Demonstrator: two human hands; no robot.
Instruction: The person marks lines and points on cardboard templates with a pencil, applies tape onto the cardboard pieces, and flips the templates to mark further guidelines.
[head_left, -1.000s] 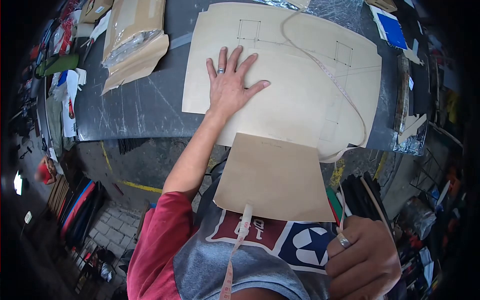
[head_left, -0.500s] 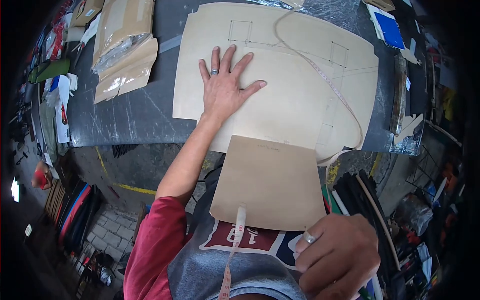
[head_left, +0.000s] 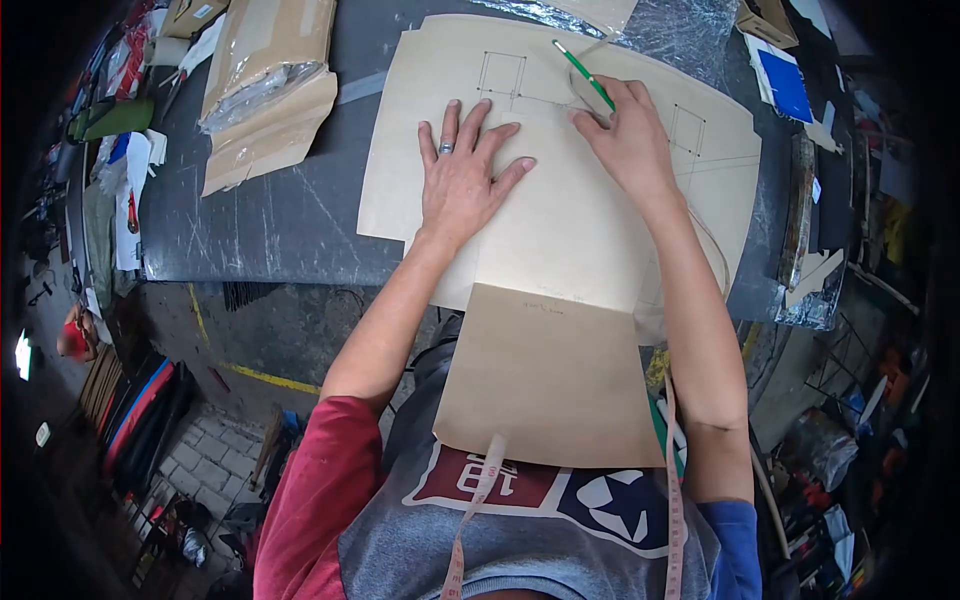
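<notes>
My left hand [head_left: 460,185] lies flat with spread fingers on a large beige paper sheet [head_left: 560,200], below a small drawn rectangle. Over the sheet's upper part, my right hand [head_left: 630,135] holds a green pencil [head_left: 584,75], its far end pointing up and left. A flap of the sheet [head_left: 550,380] hangs over the table edge against my shirt. The pale measuring tape [head_left: 710,240] runs partly under my right forearm; lengths of tape also hang down over my shirt. Another drawn rectangle and thin lines show right of my right hand.
A brown package in clear plastic [head_left: 268,75] lies on the dark table [head_left: 260,225] at the left. A blue item [head_left: 785,85] and a small cardboard box [head_left: 767,22] are at the upper right. A person in red [head_left: 78,335] is far off at the left.
My right hand has moved from in front of my shirt up over the sheet, and the green pencil now shows in it. My left hand stays flat on the paper.
</notes>
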